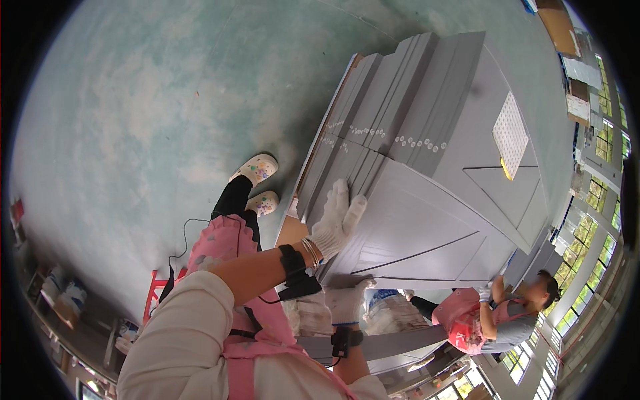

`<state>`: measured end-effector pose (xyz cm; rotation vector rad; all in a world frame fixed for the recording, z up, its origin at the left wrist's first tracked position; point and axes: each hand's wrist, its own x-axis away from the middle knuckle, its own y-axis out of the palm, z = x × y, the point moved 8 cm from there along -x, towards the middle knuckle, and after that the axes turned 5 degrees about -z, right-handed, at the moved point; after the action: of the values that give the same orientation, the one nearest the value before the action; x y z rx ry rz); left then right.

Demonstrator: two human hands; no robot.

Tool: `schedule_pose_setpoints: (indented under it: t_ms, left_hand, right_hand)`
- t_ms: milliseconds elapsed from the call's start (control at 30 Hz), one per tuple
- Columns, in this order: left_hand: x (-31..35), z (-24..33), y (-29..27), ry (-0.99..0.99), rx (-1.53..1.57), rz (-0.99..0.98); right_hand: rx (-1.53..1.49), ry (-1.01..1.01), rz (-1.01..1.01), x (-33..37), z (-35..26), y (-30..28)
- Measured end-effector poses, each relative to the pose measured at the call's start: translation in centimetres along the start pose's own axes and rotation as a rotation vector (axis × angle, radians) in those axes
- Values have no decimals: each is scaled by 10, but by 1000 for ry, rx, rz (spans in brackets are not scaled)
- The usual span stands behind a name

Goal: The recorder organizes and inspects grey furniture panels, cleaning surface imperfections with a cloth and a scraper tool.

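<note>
A large grey panel [427, 230] with thin grooves lies on a stack, its near end toward me. My left hand [337, 219], in a white knitted glove, rests on the stacked edges of grey panels [350, 163]. Its fingers are stretched out and the thumb stands apart, so it is open. At the panel's lower edge is my right hand [347, 305], also gloved. It touches that edge, but its fingers are too hidden to show whether they are closed. Another grey panel [493, 127] lies beyond, bearing a white sheet of round stickers [511, 137].
At the right, a co-worker [480, 317] in a pink apron has gloved hands at the panel's far corner. Wrapped bundles [393, 313] lie below the panel. A red stool frame [155, 293] stands at my left. Greenish floor [147, 120] spreads across the left.
</note>
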<state>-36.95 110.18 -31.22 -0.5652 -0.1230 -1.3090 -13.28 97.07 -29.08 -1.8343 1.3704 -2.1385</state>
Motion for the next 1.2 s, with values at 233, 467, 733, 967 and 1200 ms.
schedule_pose_setpoints:
  t_ms: [233,467,733,967,1200]
  left_hand:
    - [3,14,-5,-316,285,-285]
    - [3,9,-2,-339,296,-278]
    - [1,10,-1,-300,298,-272]
    - [-2,15,-9,-293,253,-267]
    - [1,32,-34,0,178,-148]
  right_hand:
    - [-817,-25,-113,-60,104,38]
    - [-1122,136,34,-19,38,24]
    - [-474,16,107,10,-5,-5]
    - [-1109,339,91,27,-26,4]
    - [-1220,144,32,-19,43,19]
